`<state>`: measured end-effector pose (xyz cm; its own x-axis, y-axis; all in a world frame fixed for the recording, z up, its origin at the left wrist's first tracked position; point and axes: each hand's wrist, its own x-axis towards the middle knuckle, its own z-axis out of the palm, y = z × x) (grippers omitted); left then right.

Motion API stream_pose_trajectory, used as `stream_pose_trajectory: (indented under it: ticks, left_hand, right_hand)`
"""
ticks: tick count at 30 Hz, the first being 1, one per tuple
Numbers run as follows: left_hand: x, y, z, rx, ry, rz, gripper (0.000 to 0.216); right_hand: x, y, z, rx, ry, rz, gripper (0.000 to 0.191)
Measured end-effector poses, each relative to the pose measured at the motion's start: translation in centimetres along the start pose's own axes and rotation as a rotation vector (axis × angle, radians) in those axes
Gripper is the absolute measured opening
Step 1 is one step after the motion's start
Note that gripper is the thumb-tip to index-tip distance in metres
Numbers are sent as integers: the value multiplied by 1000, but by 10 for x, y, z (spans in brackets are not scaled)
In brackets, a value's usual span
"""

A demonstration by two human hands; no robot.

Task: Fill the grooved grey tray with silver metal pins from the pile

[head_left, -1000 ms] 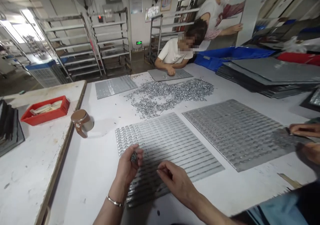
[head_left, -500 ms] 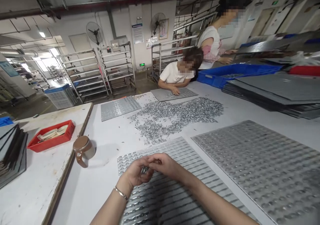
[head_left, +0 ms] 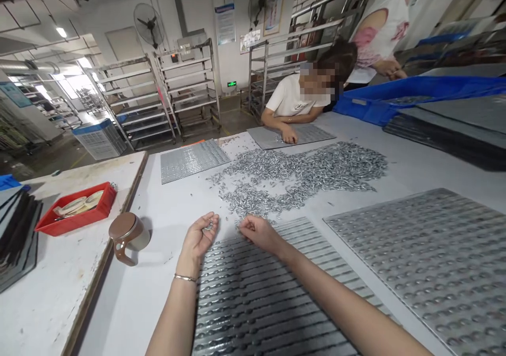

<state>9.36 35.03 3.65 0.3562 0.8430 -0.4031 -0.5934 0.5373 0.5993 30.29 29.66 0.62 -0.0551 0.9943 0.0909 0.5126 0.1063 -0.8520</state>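
My left hand (head_left: 200, 237) is cupped palm-up over the near-left corner of a ribbed grey tray (head_left: 256, 293) and holds a few small silver metal parts. My right hand (head_left: 259, 231) rests with fingers curled at the tray's far edge, its fingertips touching the near fringe of a wide pile of silver metal parts (head_left: 300, 174) spread on the white table (head_left: 158, 261). Whether the right fingers pinch a part is hidden. A thin bracelet sits on my left wrist.
A second dimpled grey tray (head_left: 435, 261) lies to the right. A brown mug (head_left: 128, 236) lies on its side at the left, beside a red bin (head_left: 77, 211). A seated person (head_left: 300, 100) works across the table; another stands behind. Blue bins (head_left: 415, 92) and stacked trays fill the right.
My hands were together over the tray, the right picking from the left palm. They have now separated and moved forward, the right reaching the edge of the parts pile.
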Motion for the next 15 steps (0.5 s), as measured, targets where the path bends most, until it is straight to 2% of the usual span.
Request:
stream_pose_trajectory:
  ticks: [3, 7, 11, 15]
  left_hand:
    - [-1, 9, -13, -96, 105, 48, 36]
    - [-3, 9, -20, -147, 127, 41, 27]
    - [-3, 7, -19, -176, 107, 68, 16]
    - [-2, 10, -21, -214, 140, 115, 13]
  right_hand:
    - [-4, 7, 5, -150, -22, -42, 11]
    - [-15, 6, 12, -373, -70, -69, 16]
    - [-16, 6, 16, -451, -161, -94, 13]
    - [-9, 9, 11, -456, -205, -116, 18]
